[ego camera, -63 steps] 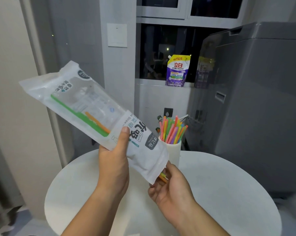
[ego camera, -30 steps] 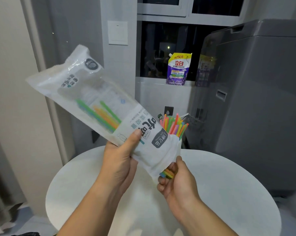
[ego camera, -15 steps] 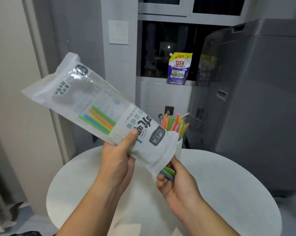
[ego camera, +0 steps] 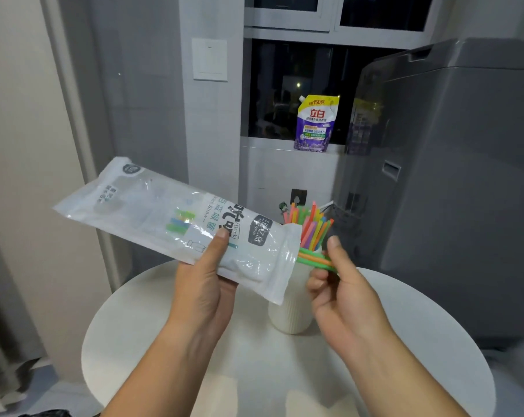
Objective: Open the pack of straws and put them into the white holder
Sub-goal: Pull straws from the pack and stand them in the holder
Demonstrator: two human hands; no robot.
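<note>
My left grip [ego camera: 205,287] is clasping the white plastic straw pack [ego camera: 170,218] steady, centre-frame. My right grip [ego camera: 345,293] is pinching thin green straws [ego camera: 311,260] outward.

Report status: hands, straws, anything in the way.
Left hand grips the pack. Right hand pinches several straws at its open end. White holder on the table holds other straws; nothing blocks it.

Green straws [ego camera: 313,260] farther out of the pack [ego camera: 152,218] than before, between fingers [ego camera: 334,246] of the right hand [ego camera: 346,299]; pack lower, flatter.
</note>
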